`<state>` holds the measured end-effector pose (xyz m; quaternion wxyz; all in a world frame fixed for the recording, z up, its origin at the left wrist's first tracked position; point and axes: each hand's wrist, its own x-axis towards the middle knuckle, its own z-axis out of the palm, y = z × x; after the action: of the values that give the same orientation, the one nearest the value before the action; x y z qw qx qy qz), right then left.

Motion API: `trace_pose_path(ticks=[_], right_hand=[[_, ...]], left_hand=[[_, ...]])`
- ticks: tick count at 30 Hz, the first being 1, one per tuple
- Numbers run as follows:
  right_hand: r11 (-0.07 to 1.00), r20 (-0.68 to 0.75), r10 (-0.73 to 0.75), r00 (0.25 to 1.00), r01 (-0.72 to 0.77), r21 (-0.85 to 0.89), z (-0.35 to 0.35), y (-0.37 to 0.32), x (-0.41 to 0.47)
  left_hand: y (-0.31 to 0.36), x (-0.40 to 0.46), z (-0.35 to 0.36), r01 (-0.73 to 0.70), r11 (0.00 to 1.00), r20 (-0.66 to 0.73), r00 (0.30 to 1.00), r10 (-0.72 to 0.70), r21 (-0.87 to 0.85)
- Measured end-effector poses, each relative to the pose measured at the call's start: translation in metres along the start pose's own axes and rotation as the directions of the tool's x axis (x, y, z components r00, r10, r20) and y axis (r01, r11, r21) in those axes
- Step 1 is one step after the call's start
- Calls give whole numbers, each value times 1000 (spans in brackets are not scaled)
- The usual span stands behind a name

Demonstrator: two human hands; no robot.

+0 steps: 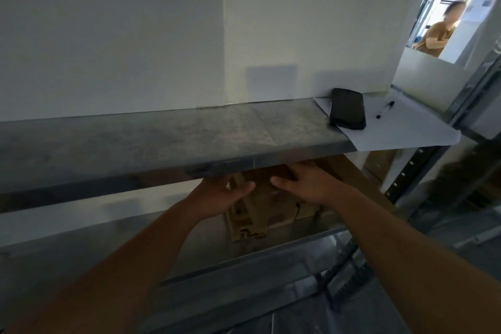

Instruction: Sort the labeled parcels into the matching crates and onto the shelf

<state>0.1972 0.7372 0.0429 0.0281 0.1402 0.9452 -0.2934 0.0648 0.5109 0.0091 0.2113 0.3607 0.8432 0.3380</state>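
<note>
1. A cardboard parcel (260, 211) sits on the lower shelf (67, 257), directly beneath the front edge of the upper shelf (162, 141), which hides its top.
2. The left hand (225, 195) lies against the parcel's left side, thumb pointing right across its front; its fingers are hidden behind the box, so whether it grips cannot be told.
3. The right hand (306, 184) rests on the parcel's upper right, thumb pointing left; its fingertips vanish under the upper shelf, so its grip cannot be told either.
4. On the upper shelf's right end, a black phone (347, 112) lies on white paper (401, 130), with a pen (385, 109) just beside it.
5. Beyond the shelf's right post, a blurred person (437, 32) stands.
</note>
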Motion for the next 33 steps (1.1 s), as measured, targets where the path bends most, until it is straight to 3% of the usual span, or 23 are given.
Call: trace_pose_path(ticks=[4, 8, 12, 20, 33], right_hand=[[995, 43, -48, 998, 44, 93, -2, 11, 17], [985, 116, -36, 993, 16, 170, 0, 27, 28], [974, 109, -110, 988, 85, 212, 9, 36, 32], [903, 117, -307, 944, 250, 350, 33, 25, 14], [886, 166, -352, 921, 270, 378, 91, -32, -32]], left_hand=[[16, 14, 16, 4, 1000, -69, 998, -5, -19], [21, 22, 32, 114, 990, -116, 986, -124, -89], [25, 16, 39, 143, 973, -202, 963, -179, -179], [24, -33, 47, -29, 966, -322, 945, -58, -256], [-6, -121, 35, -2, 975, -372, 925, -82, -221]])
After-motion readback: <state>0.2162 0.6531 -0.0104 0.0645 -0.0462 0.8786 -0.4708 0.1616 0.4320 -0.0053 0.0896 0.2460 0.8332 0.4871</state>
